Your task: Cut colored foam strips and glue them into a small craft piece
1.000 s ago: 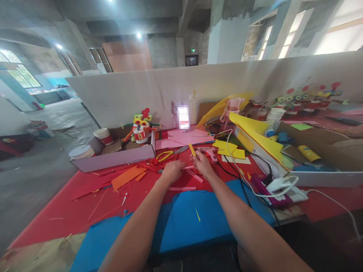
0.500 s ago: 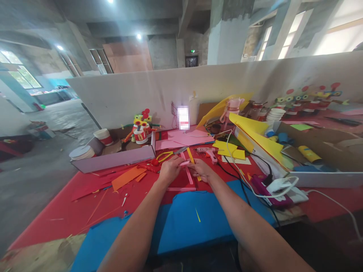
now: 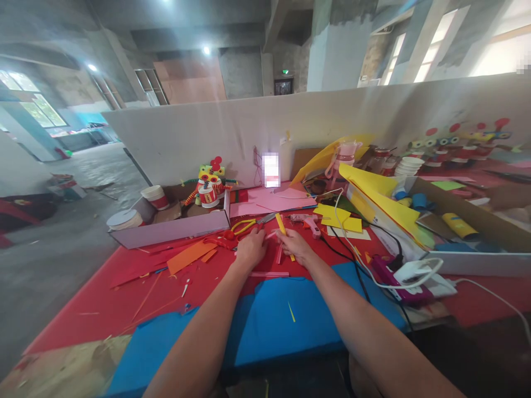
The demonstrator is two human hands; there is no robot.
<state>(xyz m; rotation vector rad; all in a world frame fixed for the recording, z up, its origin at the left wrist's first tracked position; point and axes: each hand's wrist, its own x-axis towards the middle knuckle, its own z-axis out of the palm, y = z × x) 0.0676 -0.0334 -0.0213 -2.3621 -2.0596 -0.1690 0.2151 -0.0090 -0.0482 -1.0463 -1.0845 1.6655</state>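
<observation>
My left hand (image 3: pixel 252 249) is closed, its fingertips at one end of a short pink paper strip (image 3: pixel 271 235) that spans the gap between my hands. My right hand (image 3: pixel 297 246) pinches a yellow paper strip (image 3: pixel 280 223), which sticks up past the fingers and shows again below them. Under the right fingers another pink strip (image 3: pixel 279 255) points toward me. A further pink strip (image 3: pixel 269 274) lies flat on the red table cover (image 3: pixel 232 276). Just beyond the left hand are yellow-handled scissors (image 3: pixel 244 225). A pink glue gun (image 3: pixel 306 222) rests beyond the right hand.
Orange paper (image 3: pixel 189 257) and scraps lie at left. A shallow box (image 3: pixel 174 231) holds cups and a paper-cup figure (image 3: pixel 209 185). Yellow sheets (image 3: pixel 340 216), white cable (image 3: pixel 352 249) and purple power strip (image 3: pixel 394 282) are at right. Blue sheet (image 3: pixel 286 320) covers the near edge.
My left hand has drawn slightly left, away from the right hand. The yellow strip now tilts more to the left at its top. The view has shifted a little.
</observation>
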